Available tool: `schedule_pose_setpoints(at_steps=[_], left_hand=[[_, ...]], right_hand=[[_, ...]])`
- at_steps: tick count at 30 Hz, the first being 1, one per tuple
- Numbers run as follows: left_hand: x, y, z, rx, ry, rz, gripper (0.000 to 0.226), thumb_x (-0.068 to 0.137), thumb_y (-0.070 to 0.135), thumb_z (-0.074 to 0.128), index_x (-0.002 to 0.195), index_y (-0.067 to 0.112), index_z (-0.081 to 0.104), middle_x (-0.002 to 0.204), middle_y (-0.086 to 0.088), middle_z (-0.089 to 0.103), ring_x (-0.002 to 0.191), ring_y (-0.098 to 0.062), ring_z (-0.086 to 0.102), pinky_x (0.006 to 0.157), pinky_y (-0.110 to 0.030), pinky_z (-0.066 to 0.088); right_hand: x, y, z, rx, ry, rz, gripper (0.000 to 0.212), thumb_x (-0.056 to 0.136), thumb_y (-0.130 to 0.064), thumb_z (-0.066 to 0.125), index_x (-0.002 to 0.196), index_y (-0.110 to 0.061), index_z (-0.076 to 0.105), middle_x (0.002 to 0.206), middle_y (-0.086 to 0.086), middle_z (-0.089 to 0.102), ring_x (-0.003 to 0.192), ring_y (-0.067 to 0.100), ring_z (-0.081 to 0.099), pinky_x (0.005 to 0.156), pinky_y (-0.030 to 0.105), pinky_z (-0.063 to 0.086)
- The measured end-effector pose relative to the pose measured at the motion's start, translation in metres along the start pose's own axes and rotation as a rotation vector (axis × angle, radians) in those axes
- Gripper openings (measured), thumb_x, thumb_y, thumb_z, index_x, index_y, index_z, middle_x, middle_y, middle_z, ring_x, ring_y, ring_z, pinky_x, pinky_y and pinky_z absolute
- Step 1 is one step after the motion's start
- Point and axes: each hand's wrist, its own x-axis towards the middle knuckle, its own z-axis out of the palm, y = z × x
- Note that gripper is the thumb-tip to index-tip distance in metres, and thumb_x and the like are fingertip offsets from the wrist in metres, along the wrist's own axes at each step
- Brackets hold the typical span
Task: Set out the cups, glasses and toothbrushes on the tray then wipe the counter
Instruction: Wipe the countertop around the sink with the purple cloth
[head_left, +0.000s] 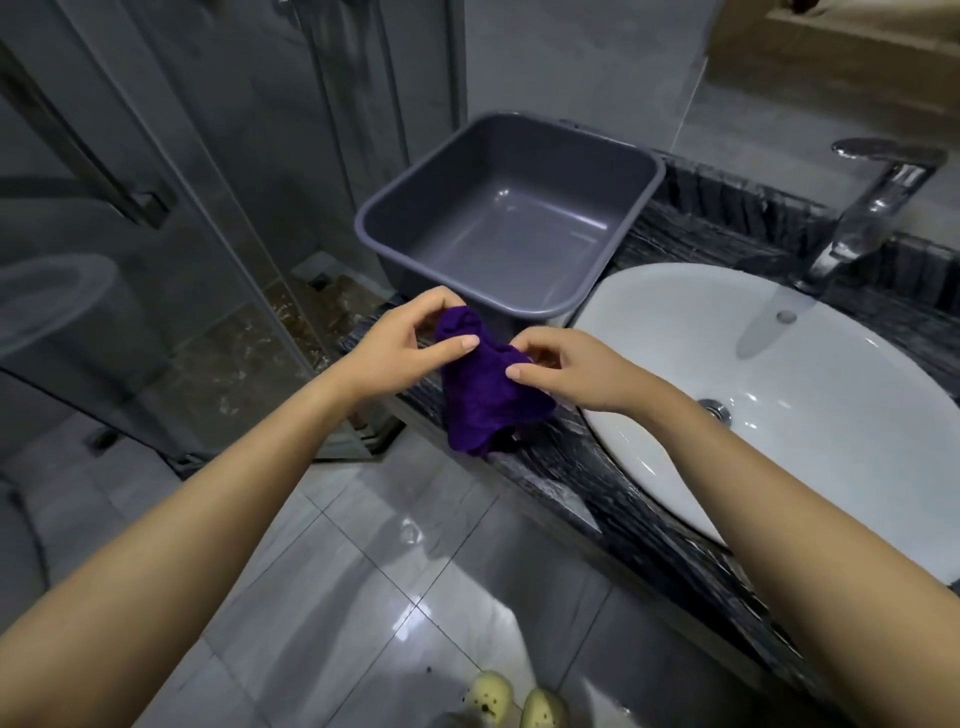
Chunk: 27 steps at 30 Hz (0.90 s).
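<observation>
A purple cloth (485, 400) hangs between both hands above the near left edge of the counter (571, 467). The left hand (400, 348) pinches its upper left corner between thumb and curled fingers. The right hand (566, 371) pinches the upper right part the same way, just beside the left. The cloth's lower folds droop onto the counter edge, and its near tip hangs past the edge.

Just beyond the hands sits a deep grey tray (519, 228) with nothing in it; its near corner is close behind the cloth. To the right, a sink (779, 415) is set into the counter, with a faucet (872, 208) at its far side. A glass shower door (156, 260) stands to the left. Below, on the floor (363, 571), is a pair of yellow slippers (514, 701).

The cloth looks soft and nubby, and it is crumpled. The tray is smooth plastic, square with rounded corners and a rolled rim. The counter is dark streaked stone, the sink a glossy white oval, the faucet chrome, and the floor glossy grey tile.
</observation>
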Motion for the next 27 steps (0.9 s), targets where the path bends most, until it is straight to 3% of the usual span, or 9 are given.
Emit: schedule_pose_setpoints(at_steps=[4,6,10,12,15,20,23,25,27], left_hand=[[0.001,0.009,-0.009,-0.001,0.067,0.02,0.014,0.084,0.012,0.065,0.08,0.01,0.051,0.075,0.012,0.054,0.069,0.003,0.052,0.069,-0.012,0.043],[0.0,0.011,-0.016,-0.022,0.07,0.006,0.018,0.085,0.014,0.065,0.078,0.016,0.049,0.073,0.012,0.052,0.067,0.002,0.05,0.066,-0.013,0.043],[-0.001,0.012,-0.026,-0.097,0.032,-0.046,0.018,0.082,0.012,0.067,0.083,0.022,0.052,0.073,0.022,0.061,0.07,0.005,0.056,0.067,-0.011,0.045],[-0.004,0.013,-0.029,-0.161,-0.017,-0.1,0.021,0.076,0.016,0.069,0.09,0.02,0.054,0.076,0.023,0.065,0.074,0.006,0.06,0.07,-0.01,0.048],[-0.009,0.014,-0.035,-0.236,-0.103,-0.176,0.047,0.06,0.033,0.078,0.1,0.023,0.057,0.085,0.019,0.07,0.085,0.004,0.064,0.075,-0.012,0.05],[0.004,0.004,-0.032,-0.16,-0.168,-0.289,0.033,0.069,0.017,0.072,0.101,0.019,0.062,0.086,0.011,0.071,0.084,0.0,0.065,0.075,-0.015,0.053],[0.025,-0.023,-0.01,-0.059,-0.081,-0.377,0.016,0.083,0.011,0.066,0.098,0.014,0.062,0.077,0.001,0.061,0.061,0.005,0.059,0.057,-0.011,0.049],[0.031,-0.047,0.006,0.024,-0.016,-0.47,0.025,0.086,0.011,0.064,0.109,0.004,0.06,0.074,-0.002,0.057,0.054,0.005,0.055,0.055,-0.013,0.049],[0.026,-0.07,0.018,0.19,0.012,-0.548,0.04,0.084,0.015,0.066,0.12,0.002,0.056,0.083,-0.003,0.061,0.069,-0.004,0.058,0.073,-0.024,0.05]], right_hand=[[0.0,-0.017,-0.004,-0.126,0.04,-0.039,0.009,0.093,-0.021,0.054,0.089,-0.013,0.056,0.078,-0.001,0.056,0.073,0.015,0.05,0.069,0.03,0.04],[-0.001,-0.026,-0.012,-0.138,0.124,-0.073,0.008,0.093,-0.021,0.054,0.09,-0.014,0.057,0.084,0.009,0.061,0.077,0.022,0.054,0.072,0.035,0.043],[-0.001,-0.047,-0.025,-0.17,0.176,-0.133,0.01,0.093,-0.021,0.053,0.096,-0.016,0.061,0.083,-0.008,0.059,0.073,0.007,0.053,0.066,0.019,0.041],[0.0,-0.05,-0.027,-0.198,0.159,-0.119,0.011,0.092,-0.021,0.056,0.097,-0.014,0.064,0.082,-0.009,0.059,0.074,0.007,0.053,0.069,0.018,0.041],[-0.002,-0.048,-0.025,-0.138,0.131,-0.075,0.012,0.09,-0.019,0.06,0.096,-0.011,0.066,0.078,-0.008,0.061,0.072,0.008,0.055,0.071,0.021,0.043],[-0.001,-0.022,-0.015,0.131,0.092,0.109,0.011,0.091,-0.016,0.057,0.088,-0.01,0.066,0.072,-0.003,0.064,0.063,0.004,0.058,0.063,0.017,0.047],[0.016,0.015,-0.007,0.26,0.145,0.338,0.013,0.091,-0.017,0.058,0.08,-0.016,0.065,0.074,0.002,0.062,0.067,0.013,0.057,0.062,0.025,0.045],[0.026,0.041,0.0,0.089,0.248,0.452,0.014,0.089,-0.018,0.059,0.093,-0.007,0.067,0.086,0.012,0.066,0.082,0.025,0.061,0.071,0.031,0.045],[0.025,0.058,0.011,-0.161,0.362,0.518,0.031,0.089,-0.019,0.059,0.114,-0.002,0.059,0.111,0.018,0.065,0.106,0.033,0.059,0.087,0.034,0.044]])
